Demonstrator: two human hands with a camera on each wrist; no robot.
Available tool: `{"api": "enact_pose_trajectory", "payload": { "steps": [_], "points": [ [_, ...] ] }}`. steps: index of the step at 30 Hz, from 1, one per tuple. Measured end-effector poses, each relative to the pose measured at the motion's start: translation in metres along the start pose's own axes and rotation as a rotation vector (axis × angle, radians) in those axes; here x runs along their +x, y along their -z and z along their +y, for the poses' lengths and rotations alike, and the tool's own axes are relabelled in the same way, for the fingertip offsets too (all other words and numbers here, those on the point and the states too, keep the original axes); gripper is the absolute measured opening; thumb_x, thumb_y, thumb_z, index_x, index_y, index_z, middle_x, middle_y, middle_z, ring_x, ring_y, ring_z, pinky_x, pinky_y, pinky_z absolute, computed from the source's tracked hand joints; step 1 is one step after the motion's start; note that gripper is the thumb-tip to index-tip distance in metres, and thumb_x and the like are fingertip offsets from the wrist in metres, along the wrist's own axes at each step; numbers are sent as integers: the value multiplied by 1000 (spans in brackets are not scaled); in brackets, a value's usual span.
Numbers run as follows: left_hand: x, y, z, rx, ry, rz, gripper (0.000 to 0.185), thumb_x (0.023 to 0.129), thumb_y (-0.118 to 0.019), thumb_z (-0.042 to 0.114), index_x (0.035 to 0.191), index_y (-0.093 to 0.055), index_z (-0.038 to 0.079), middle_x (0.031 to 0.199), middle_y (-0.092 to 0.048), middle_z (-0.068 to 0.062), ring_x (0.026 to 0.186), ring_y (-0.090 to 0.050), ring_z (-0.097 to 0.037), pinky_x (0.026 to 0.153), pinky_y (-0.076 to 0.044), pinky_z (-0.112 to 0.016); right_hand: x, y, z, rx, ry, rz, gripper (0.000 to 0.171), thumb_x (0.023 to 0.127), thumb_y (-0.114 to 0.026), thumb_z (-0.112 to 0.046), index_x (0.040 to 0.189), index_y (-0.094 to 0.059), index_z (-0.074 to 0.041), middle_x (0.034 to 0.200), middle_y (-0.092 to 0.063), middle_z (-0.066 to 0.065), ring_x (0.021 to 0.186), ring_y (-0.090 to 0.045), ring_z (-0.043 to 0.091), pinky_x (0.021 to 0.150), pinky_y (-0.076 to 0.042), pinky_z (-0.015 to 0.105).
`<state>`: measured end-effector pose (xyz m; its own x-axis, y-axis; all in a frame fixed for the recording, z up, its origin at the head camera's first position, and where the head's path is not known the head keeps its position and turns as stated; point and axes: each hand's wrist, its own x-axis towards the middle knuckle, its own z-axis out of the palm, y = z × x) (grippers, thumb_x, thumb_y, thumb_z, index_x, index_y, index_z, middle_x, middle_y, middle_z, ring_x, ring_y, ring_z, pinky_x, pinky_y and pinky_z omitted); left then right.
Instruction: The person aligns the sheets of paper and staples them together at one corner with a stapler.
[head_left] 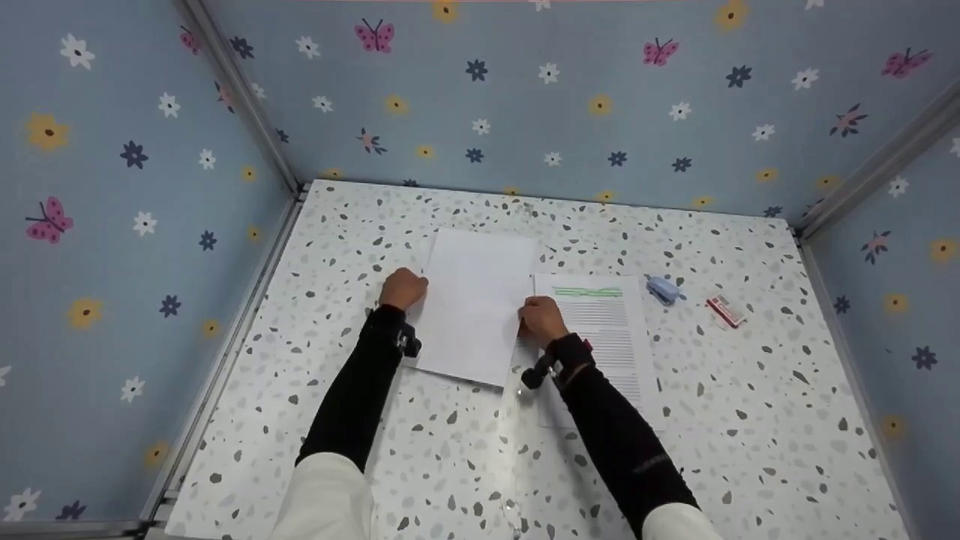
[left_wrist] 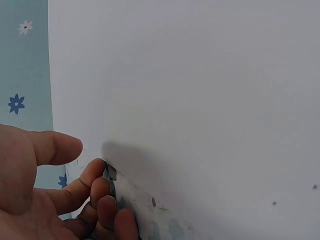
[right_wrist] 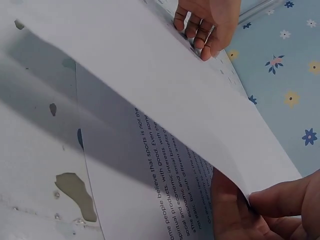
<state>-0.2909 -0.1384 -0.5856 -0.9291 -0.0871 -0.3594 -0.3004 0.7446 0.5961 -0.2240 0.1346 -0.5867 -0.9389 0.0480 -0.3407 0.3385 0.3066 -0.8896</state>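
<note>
Both grips, left hand (head_left: pixel 403 288) and right hand (head_left: pixel 541 318), pinching blank sheet (head_left: pixel 476 304) (long axis away, toward back wall (head_left: pixel 570 90))

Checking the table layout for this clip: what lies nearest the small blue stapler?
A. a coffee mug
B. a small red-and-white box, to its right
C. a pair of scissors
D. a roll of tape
B: in the head view the small red-and-white box lies on the speckled table just right of the blue stapler; no scissors, mug or tape show anywhere.
</note>
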Motion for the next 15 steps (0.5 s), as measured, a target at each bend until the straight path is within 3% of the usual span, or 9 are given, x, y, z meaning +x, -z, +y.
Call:
{"api": "enact_pose_trajectory", "payload": {
  "steps": [4, 6, 9, 12, 15],
  "points": [
    [-1, 2, -3, -40, -36, 14, 21, 94, -47, 15, 79, -56, 3, 82, -57, -12, 74, -50, -26, 69, -43, -37, 1, 0, 1, -20, 14, 17, 38, 88, -53, 7, 58, -37, -12, 54, -36, -1, 49, -37, 13, 48, -32, 25],
    [-3, 4, -5, -86, -65, 32, 16, 93, -48, 12, 78, -53, 6, 78, -52, -8, 74, -49, -26, 68, -41, -36, 2, 1, 0, -11, 14, 27, 38, 86, -54, 7, 58, -37, -13, 54, -36, -1, 49, -37, 13, 48, -31, 25],
    [-8, 4, -6, -165, -86, 63, 11, 92, -52, 10, 91, -56, 0, 89, -59, -15, 85, -55, -31, 78, -45, -40, 2, 1, -1, 8, 17, 37, 37, 85, -54, 6, 58, -39, -12, 54, -36, -2, 49, -35, 13, 49, -30, 25],
    [-10, 2, -5, -233, -80, 73, 27, 93, -55, 11, 114, -59, -6, 114, -63, -23, 106, -58, -36, 94, -45, -44, 1, 1, -2, 32, 22, 53, 37, 84, -55, 5, 56, -39, -13, 53, -35, -2, 48, -34, 13, 49, -30, 25],
    [-9, 1, -6, -275, -85, 62, 34, 96, -56, 12, 123, -60, -8, 125, -62, -25, 115, -57, -37, 99, -44, -45, -1, 2, -2, 75, 20, 66, 39, 87, -57, 4, 56, -40, -13, 53, -36, -3, 49, -36, 12, 49, -34, 25]
  ]
}}
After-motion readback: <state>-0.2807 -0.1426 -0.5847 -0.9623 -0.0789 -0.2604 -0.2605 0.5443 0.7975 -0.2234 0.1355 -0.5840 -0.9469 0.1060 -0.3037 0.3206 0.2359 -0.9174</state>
